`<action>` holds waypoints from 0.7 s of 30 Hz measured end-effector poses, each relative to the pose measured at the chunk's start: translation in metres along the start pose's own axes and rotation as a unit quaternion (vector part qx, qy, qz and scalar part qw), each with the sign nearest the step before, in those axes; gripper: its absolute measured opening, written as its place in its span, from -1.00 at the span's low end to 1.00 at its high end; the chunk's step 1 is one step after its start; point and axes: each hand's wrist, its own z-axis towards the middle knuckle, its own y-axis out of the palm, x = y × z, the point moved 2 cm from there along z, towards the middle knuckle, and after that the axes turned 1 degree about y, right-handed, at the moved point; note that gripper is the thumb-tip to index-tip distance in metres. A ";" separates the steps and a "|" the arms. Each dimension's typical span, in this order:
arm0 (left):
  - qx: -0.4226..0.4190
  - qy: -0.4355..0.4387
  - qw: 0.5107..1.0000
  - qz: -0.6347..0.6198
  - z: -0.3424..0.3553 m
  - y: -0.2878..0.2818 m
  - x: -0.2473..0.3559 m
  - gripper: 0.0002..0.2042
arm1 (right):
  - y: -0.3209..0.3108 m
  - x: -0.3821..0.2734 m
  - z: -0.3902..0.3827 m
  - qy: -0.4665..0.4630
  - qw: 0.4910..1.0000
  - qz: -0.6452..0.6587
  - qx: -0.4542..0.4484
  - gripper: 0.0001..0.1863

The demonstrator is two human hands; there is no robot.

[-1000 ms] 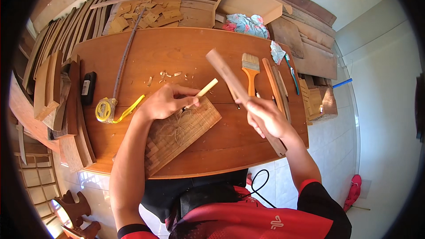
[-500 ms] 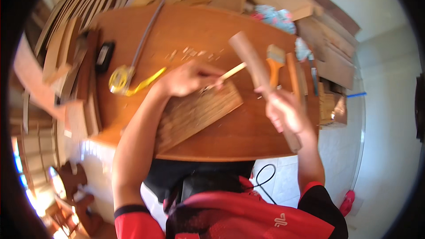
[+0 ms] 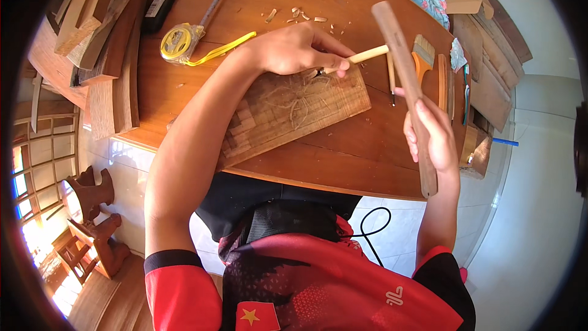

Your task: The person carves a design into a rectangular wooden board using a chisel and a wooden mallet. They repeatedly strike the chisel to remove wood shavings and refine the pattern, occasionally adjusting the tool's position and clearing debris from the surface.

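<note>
A wooden board (image 3: pixel 269 119) with a flower pattern carved into it lies at a slant near the table's front edge. My left hand (image 3: pixel 300 52) is closed round a chisel with a pale wooden handle (image 3: pixel 370 55), its dark blade tip low over the board's far edge. In my right hand (image 3: pixel 435 132) is a long wooden mallet (image 3: pixel 401 52), held upright by its lower part. The mallet's side is at the end of the chisel handle; I cannot tell whether they touch. Wood shavings (image 3: pixel 297 13) lie beyond my left hand.
On the left are a yellow tape measure (image 3: pixel 177 43), a black box-shaped object (image 3: pixel 160 9) and stacked planks (image 3: pixel 116 55). A brush (image 3: pixel 422 55), another thin tool (image 3: pixel 392 79) and a patterned cloth (image 3: pixel 425 0) are on the right. Carved wooden furniture (image 3: pixel 98 239) stands on the floor at lower left.
My view has shifted, so the table sits higher in the picture. The mallet has turned more upright. Both hands keep their hold on the chisel and the mallet.
</note>
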 end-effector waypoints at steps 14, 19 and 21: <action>-0.047 0.079 0.994 -0.053 -0.030 -0.033 0.005 -0.71 | 0.003 0.002 -0.001 -0.031 0.999 0.034 -0.004 -0.37; -0.063 0.055 0.994 -0.068 -0.044 -0.040 0.006 -0.76 | 0.000 -0.001 -0.003 -0.034 0.999 0.026 0.000 -0.38; -0.059 0.089 0.990 -0.087 -0.044 -0.042 0.005 -0.75 | 0.000 0.000 -0.002 -0.036 0.999 0.027 -0.002 -0.38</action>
